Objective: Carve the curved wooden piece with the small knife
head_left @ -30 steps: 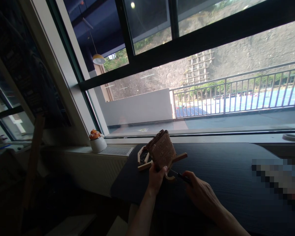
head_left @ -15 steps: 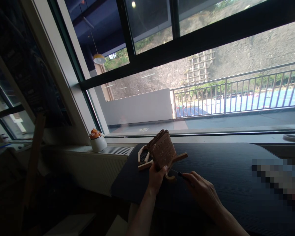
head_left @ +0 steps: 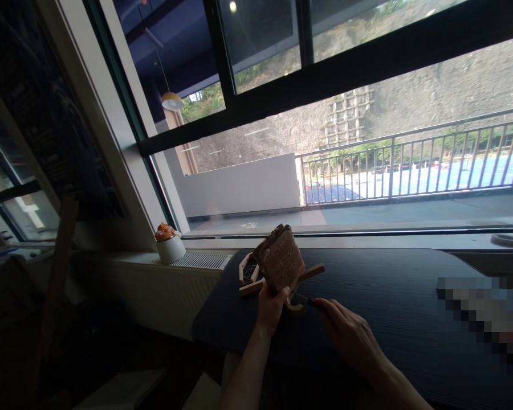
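Note:
A rough brown square block (head_left: 282, 257) is held tilted above the dark table (head_left: 380, 296). My left hand (head_left: 270, 304) is closed around its lower corner, thumb on the near face. At that end a light wooden strip (head_left: 314, 271) juts right and a curved wooden piece (head_left: 297, 310) hangs below; how they join is hidden. My right hand (head_left: 348, 327) grips the black handle of a screwdriver (head_left: 311, 302). Its thin shaft points left to the wooden parts beside my left thumb; the tip's exact contact cannot be made out. Behind the block lies a light wooden frame (head_left: 243, 272) with small dark pieces inside.
A white pot with an orange top (head_left: 171, 247) stands on the radiator (head_left: 203, 261) at left. A tape roll (head_left: 505, 240) rests on the sill at right. A blurred-out item (head_left: 487, 319) lies on the table's right. The window rises behind the table.
The block and the curved piece have shifted very slightly left. Both hands keep their grip, and the screwdriver stays at the same spot.

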### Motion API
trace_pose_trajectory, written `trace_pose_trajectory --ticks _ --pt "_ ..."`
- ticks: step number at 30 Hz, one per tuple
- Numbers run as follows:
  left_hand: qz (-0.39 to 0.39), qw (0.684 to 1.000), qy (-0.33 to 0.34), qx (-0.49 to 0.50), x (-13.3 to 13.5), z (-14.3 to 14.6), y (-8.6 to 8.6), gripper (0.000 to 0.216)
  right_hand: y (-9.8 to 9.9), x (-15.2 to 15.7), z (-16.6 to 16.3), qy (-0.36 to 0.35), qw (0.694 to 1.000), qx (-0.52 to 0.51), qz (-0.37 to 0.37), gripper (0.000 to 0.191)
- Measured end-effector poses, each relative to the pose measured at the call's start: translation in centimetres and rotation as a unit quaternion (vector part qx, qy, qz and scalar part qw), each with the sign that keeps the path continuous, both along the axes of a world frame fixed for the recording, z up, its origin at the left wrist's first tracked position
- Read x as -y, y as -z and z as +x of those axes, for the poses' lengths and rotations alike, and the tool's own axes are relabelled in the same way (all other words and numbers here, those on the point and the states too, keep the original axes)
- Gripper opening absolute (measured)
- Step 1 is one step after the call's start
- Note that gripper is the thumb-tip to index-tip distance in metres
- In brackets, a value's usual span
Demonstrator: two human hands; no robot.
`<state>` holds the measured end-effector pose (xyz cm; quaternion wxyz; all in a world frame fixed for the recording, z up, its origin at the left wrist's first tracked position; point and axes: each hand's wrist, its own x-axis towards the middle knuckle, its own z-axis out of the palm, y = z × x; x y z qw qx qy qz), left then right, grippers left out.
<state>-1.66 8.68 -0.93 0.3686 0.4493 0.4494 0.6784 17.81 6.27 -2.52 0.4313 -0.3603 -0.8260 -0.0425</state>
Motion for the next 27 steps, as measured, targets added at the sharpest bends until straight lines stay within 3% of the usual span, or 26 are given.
trace_pose_trajectory --ticks 10,17,27 --pt "0.006 1.000 0.001 -0.002 -0.09 -0.01 -0.12 0.028 0.41 -0.11 -0.39 0.067 0.994 0.038 -0.073 0.016" --pt "0.004 1.000 -0.012 0.004 0.10 0.16 -0.35 0.029 0.03 0.29 0.01 0.032 0.993 0.043 -0.103 0.024" --pt "0.007 1.000 -0.009 0.002 0.07 -0.01 -0.21 0.030 0.09 -0.29 0.00 0.020 0.999 0.036 -0.032 0.018"
